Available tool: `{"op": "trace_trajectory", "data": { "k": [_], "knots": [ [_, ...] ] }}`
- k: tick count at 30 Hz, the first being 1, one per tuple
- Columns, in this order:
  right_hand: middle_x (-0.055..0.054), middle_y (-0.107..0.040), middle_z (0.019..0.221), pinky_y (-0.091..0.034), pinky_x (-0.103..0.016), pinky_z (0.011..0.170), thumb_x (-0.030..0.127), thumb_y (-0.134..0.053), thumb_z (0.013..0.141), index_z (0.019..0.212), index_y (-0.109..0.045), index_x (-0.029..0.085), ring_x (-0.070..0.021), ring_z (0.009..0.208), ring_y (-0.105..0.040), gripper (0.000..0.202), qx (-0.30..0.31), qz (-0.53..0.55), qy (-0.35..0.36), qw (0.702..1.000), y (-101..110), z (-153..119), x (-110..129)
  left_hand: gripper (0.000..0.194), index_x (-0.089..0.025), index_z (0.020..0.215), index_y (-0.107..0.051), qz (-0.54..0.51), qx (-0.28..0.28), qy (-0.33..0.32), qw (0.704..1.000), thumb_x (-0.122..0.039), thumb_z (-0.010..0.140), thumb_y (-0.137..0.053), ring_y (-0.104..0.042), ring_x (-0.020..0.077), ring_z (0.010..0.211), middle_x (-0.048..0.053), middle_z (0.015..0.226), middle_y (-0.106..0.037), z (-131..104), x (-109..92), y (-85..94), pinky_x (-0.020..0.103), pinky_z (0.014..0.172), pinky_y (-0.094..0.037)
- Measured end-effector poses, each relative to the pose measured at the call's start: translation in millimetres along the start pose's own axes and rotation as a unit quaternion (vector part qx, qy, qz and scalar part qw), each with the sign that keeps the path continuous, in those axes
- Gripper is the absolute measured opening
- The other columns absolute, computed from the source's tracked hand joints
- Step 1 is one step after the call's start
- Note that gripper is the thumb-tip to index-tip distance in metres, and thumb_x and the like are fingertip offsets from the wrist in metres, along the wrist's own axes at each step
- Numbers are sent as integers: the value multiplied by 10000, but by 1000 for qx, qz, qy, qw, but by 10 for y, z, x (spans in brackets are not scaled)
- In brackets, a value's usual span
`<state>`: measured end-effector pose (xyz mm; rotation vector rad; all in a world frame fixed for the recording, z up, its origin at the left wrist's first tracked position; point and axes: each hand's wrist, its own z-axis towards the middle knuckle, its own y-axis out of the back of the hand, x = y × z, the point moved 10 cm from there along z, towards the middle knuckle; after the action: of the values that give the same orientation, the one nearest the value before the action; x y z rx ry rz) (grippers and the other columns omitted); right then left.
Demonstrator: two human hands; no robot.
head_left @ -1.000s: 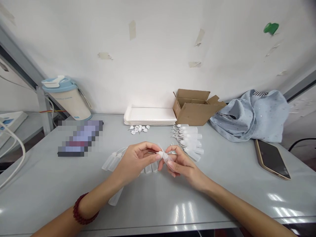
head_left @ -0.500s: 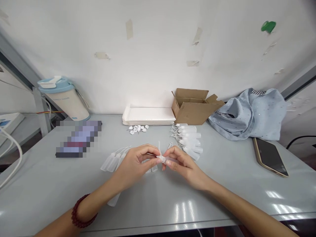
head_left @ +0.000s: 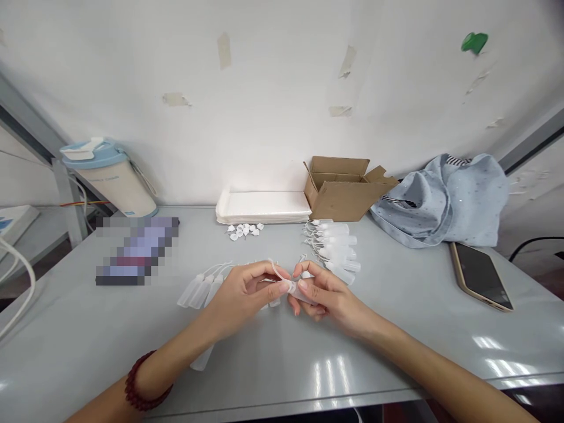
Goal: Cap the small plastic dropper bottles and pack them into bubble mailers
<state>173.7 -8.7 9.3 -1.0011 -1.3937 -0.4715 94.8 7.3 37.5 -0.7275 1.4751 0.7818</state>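
Observation:
Between both hands, above the front middle of the table, is a small translucent plastic bottle (head_left: 302, 295) with a thin curved tube (head_left: 275, 271) rising from its top end. My left hand (head_left: 247, 291) pinches the top end between thumb and fingers. Closed around the body is my right hand (head_left: 332, 296), its thumb close to the left thumb. Several similar tubed bottles (head_left: 202, 291) lie left of my left hand, some partly hidden behind it. Another bottle (head_left: 203, 357) lies below my left forearm. Beyond my right hand is a pile of bottles with tubes (head_left: 339, 252).
Small white caps (head_left: 244, 230) lie in front of a stack of white padded sheets (head_left: 264, 207). An open cardboard box (head_left: 348, 197) and blue cloth bag (head_left: 467, 202) stand by the wall. A phone (head_left: 480, 276) is at right; a tumbler (head_left: 118, 182) and pixelated object (head_left: 141, 252) at left.
The tube, upright before, now leans left over my left fingers. The held bottle has tilted, and more of its body shows. The whole view has shifted slightly.

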Motion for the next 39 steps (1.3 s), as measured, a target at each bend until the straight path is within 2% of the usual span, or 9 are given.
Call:
{"op": "trace_trajectory", "data": {
  "k": [3,6,12,16,22,24,30,34,39],
  "knots": [
    [37,-568,717,-175,-213,459,442,-481,903,967,-389,227,-47,459,-267,243,-14,-49,15,999,27,-15,34,229,-193,790,-653,67,2,28,997,-355,883,-520,-582,168,722,22,720,-682,0,42,6,271,679,-438],
    [46,-558,692,-179,-208,448,450,-472,904,966,-387,224,-47,451,-265,249,-21,-70,17,997,52,-20,38,244,-199,834,-667,127,-8,20,992,-370,887,-502,-559,164,698,30,765,-676,-3,52,23,261,650,-431],
    [46,-567,622,-156,-194,413,452,-477,899,937,-386,227,-53,421,-246,245,-7,-21,-22,1000,58,3,-51,228,-240,1015,-666,263,-26,-113,958,-221,888,-478,-581,176,748,41,882,-670,-52,-169,-1,267,687,-420],
    [46,-572,626,-166,-194,419,437,-463,910,937,-388,231,-50,421,-240,220,4,-17,-13,1000,25,-2,-28,198,-243,995,-669,219,-4,-52,974,-294,881,-515,-597,182,811,35,920,-662,-22,-81,20,252,697,-439],
    [56,-558,608,-198,-189,438,427,-448,921,973,-384,228,-56,443,-260,216,11,-63,3,998,-11,-34,25,306,-194,736,-657,186,10,10,982,-363,900,-461,-559,149,643,15,691,-625,-10,19,10,232,618,-438],
    [59,-557,599,-194,-186,431,435,-455,916,968,-386,229,-55,435,-254,223,10,-60,-2,998,-3,-30,15,258,-196,787,-663,206,16,-6,978,-340,894,-477,-565,153,653,20,716,-637,-20,-3,-18,237,621,-436],
    [62,-566,591,-164,-186,405,433,-477,905,936,-381,232,-46,402,-228,225,5,-18,-18,1000,43,2,-43,196,-201,987,-651,278,-23,-130,952,-224,887,-483,-592,165,730,52,861,-671,-78,-218,-41,258,685,-442],
    [61,-565,602,-172,-188,414,428,-462,917,946,-379,230,-49,418,-247,216,5,-36,-10,999,28,-8,-17,190,-198,961,-637,233,-1,-65,970,-297,888,-492,-607,173,792,50,899,-670,-35,-108,-37,260,701,-463],
    [61,-558,599,-214,-193,446,436,-434,929,952,-381,226,-61,457,-283,218,6,-88,-2,996,-15,-33,23,362,-166,702,-594,234,16,13,972,-380,923,-404,-572,132,637,-2,666,-619,-21,62,-39,227,596,-427]
  ]
}}
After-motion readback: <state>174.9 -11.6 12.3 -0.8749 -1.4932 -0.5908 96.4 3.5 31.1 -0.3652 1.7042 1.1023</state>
